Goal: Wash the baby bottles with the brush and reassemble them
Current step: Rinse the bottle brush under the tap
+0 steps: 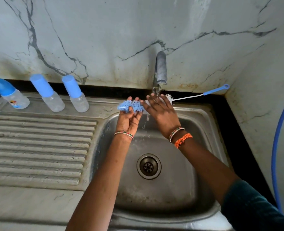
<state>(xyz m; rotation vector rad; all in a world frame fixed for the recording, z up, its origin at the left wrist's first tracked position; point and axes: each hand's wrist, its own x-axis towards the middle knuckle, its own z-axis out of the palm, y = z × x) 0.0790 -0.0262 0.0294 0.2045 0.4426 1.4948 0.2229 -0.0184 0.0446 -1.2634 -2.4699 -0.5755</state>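
Now left hand (pixel 128 117) grips brush (pixel 131 106) (blue).

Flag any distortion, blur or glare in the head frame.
Head view: wide-angle bending curves the sink rim and the hose; soft, even light with faint shadows; mild sheen on the drainboard; water under the tap streaks; both hands look reasonably sharp.

Three clear plastic baby bottles with blue caps (pixel 46 94) are ranged along the steel drainboard's (pixel 38 147) back edge — left of the steel sink basin (pixel 196 164) — while a long-handled white-bristled bottle brush (pixel 196 95) is laid behind the basin, right of the grey metal tap (pixel 161 67).
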